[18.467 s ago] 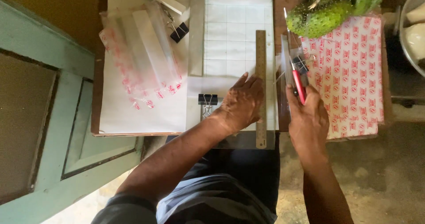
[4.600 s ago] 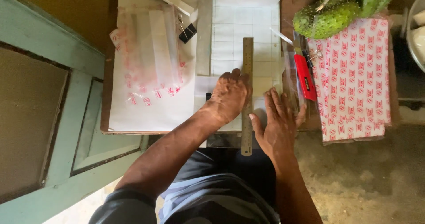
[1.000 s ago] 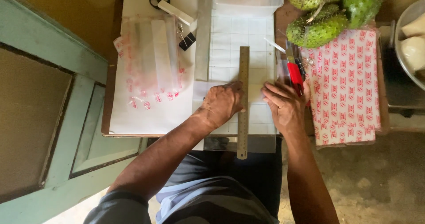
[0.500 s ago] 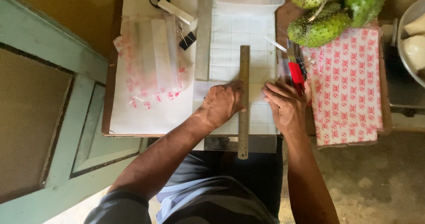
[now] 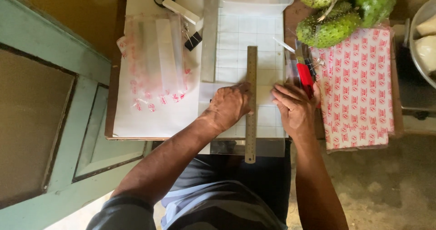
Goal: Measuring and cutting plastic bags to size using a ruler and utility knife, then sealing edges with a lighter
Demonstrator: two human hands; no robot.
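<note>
Pale green panelled door point(image 5: 50, 121) at left — bare dirt floor point(image 5: 381, 189) (rough, mottled) below.

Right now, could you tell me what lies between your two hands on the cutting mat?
In the head view, the metal ruler lies lengthwise between the left hand and the right hand, on the gridded mat.

a home packing corner: a small wooden table point(image 5: 110, 121) beside a pale green panelled door point(image 5: 54, 116), spiky green fruits point(image 5: 329, 27) and red-printed plastic bags point(image 5: 356, 89) right of it (rough earthen floor below).
</note>
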